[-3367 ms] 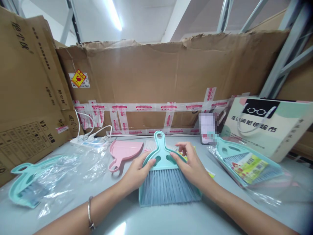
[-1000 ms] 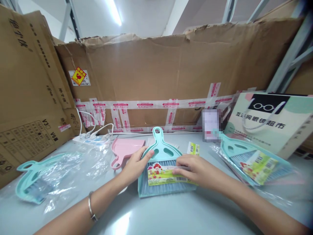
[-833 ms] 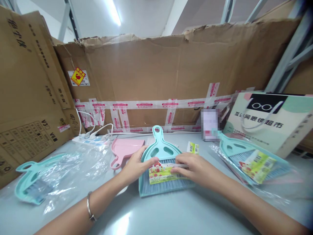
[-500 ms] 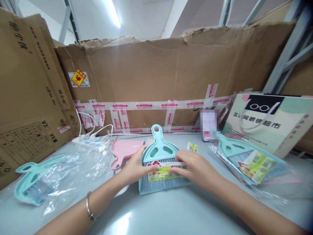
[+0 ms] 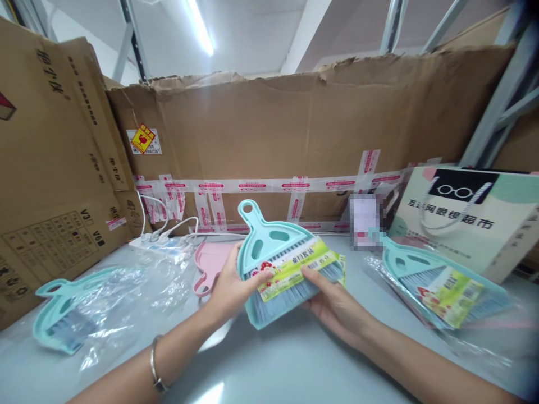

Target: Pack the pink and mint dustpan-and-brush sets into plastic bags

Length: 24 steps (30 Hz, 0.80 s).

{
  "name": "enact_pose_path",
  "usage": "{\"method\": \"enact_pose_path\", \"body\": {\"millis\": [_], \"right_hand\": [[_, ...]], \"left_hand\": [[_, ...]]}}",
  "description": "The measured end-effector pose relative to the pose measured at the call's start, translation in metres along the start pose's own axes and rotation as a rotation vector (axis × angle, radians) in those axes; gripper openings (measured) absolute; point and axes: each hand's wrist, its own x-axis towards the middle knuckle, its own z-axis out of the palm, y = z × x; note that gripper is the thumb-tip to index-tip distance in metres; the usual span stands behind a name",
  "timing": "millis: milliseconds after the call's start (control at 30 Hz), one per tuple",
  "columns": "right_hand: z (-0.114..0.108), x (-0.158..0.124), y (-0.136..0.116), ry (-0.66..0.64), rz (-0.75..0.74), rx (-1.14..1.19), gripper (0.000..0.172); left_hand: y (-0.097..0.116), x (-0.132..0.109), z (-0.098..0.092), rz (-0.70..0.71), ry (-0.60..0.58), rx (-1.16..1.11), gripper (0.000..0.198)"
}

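A teal mini brush and dustpan set is lifted off the grey table and tilted left, with a green and yellow paper label across its grey bristles. My left hand grips the set's left side, thumb on the label's left end. My right hand holds it from below on the right, thumb pressing the label. A pink dustpan lies just behind my left hand.
A bagged teal set lies at the right, another in clear plastic at the left. A paper bag leans at the far right. Cardboard boxes wall the back and left. A white power strip sits at the back left.
The set lay flat on the table while both hands placed the label over the bristles; now it is lifted and tilted, with my right hand moved underneath it.
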Motion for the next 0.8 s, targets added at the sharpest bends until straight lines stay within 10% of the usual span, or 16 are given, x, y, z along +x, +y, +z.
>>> {"method": "enact_pose_path", "body": {"millis": [200, 300, 433, 800], "right_hand": [[0.002, -0.002, -0.003, 0.115, -0.049, 0.057, 0.054], [0.001, -0.004, -0.007, 0.158, -0.095, 0.06, 0.055], [-0.001, -0.004, -0.01, 0.174, -0.119, 0.072, 0.054], [0.001, -0.004, -0.017, 0.207, -0.11, 0.082, 0.055]], "left_hand": [[0.013, 0.011, -0.024, 0.114, -0.174, 0.359, 0.045], [0.02, 0.026, -0.064, 0.2, 0.078, 0.931, 0.036], [0.013, 0.041, -0.111, -0.175, 0.097, 1.626, 0.036], [0.009, 0.042, -0.125, -0.395, 0.094, 1.699, 0.022]]}}
